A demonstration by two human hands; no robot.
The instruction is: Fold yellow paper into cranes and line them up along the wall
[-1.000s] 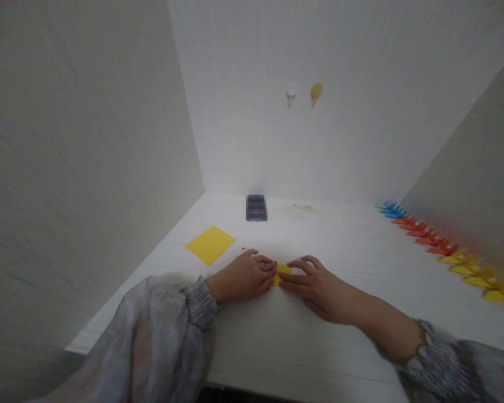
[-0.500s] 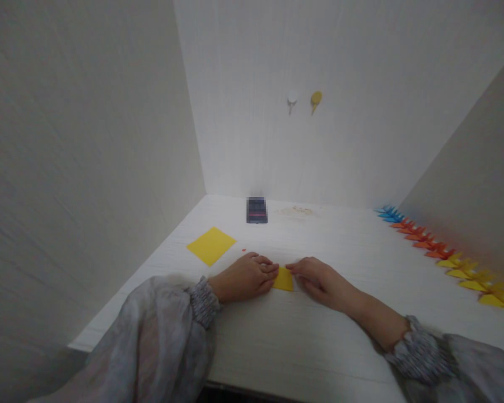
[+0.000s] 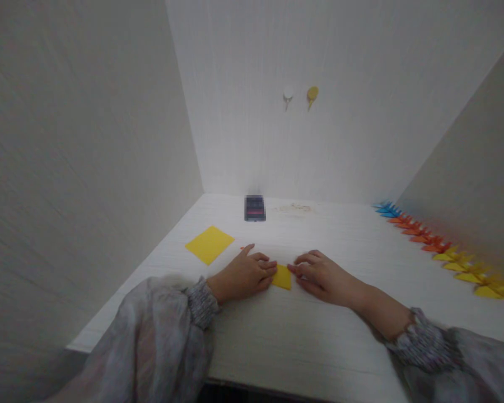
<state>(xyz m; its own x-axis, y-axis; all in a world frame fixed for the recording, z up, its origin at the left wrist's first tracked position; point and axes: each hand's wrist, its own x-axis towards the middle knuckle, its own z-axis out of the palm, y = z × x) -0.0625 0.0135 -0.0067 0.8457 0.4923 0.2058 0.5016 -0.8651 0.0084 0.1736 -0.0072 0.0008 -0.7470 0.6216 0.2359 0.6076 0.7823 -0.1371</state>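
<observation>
A small folded yellow paper (image 3: 282,277) lies flat on the white table (image 3: 302,347) between my hands. My left hand (image 3: 244,273) rests on the table with its fingertips pressed on the paper's left edge. My right hand (image 3: 321,275) lies opposite, fingers curled and pressed together on the paper's right edge. Both wrists wear grey patterned sleeves.
A flat yellow paper square (image 3: 209,244) lies to the left. A dark small device (image 3: 255,207) stands near the back wall. A row of folded blue, orange and yellow paper pieces (image 3: 441,249) runs along the right wall. Two round hooks (image 3: 300,94) hang on the back wall.
The hands have drawn slightly apart, so more of the folded yellow paper shows between them. The right hand shifted a little to the right.
</observation>
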